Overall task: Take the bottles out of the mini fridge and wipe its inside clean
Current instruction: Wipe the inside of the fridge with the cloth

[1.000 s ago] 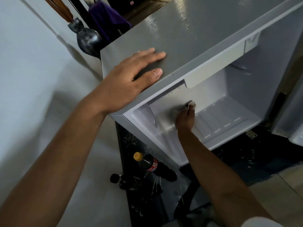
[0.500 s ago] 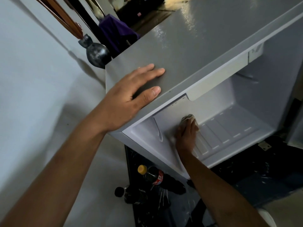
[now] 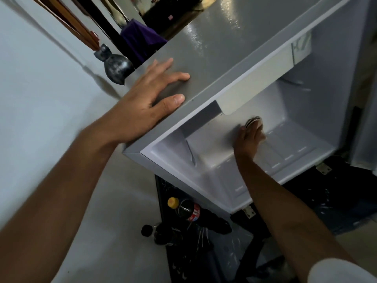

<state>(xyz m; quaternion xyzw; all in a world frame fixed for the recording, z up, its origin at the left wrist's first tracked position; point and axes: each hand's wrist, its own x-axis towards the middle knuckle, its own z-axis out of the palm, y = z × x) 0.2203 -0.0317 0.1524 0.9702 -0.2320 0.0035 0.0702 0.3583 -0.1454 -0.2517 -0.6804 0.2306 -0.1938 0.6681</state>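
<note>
The grey mini fridge (image 3: 234, 37) stands open, and I see no bottles in its white inside (image 3: 289, 123). My left hand (image 3: 149, 101) lies flat on the fridge top near the front edge, fingers spread, holding nothing. My right hand (image 3: 250, 137) reaches into the cavity and presses a bunched light cloth (image 3: 254, 121) against the back wall, just above the ribbed floor. Two dark bottles lie on the floor below the fridge: one with a yellow cap and red label (image 3: 189, 211), one with a black cap (image 3: 161, 232).
A white wall fills the left side. A dark metal vase (image 3: 115, 65) and a purple object (image 3: 140, 39) stand behind the fridge. The fridge sits on a dark patterned mat (image 3: 204, 252). The open door's edge (image 3: 365, 152) shows at the right.
My right hand with the cloth has slid rightward along the back wall. The view has shifted, so the fridge sits lower in the frame. My left hand stays on top.
</note>
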